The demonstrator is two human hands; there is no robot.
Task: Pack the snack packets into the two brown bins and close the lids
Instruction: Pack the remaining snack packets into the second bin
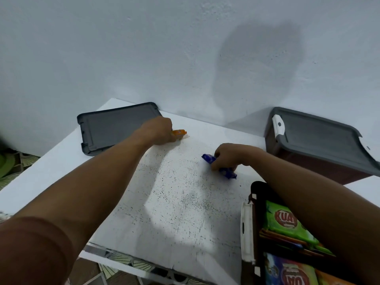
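The left hand [159, 130] is hiding its fingers over an orange packet [180, 132] at 12 o'clock, grip unclear; fingers of the right hand [228, 155] are gripping a blue packet [228, 174] at 2 o'clock. The frame is cropping the bin [257, 212] at 5 o'clock on the scuffed white counter [174, 202].

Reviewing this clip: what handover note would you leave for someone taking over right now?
Left hand grips the small orange snack packet beside the loose flat grey plastic lid, far left on the white table.
Right hand grips the crinkled blue snack packet mid-table.
Done: far brown plastic bin has its grey lid on; near open brown bin holds a green packet and others.
Left: drop both held packets in the open bin, fit the loose lid.
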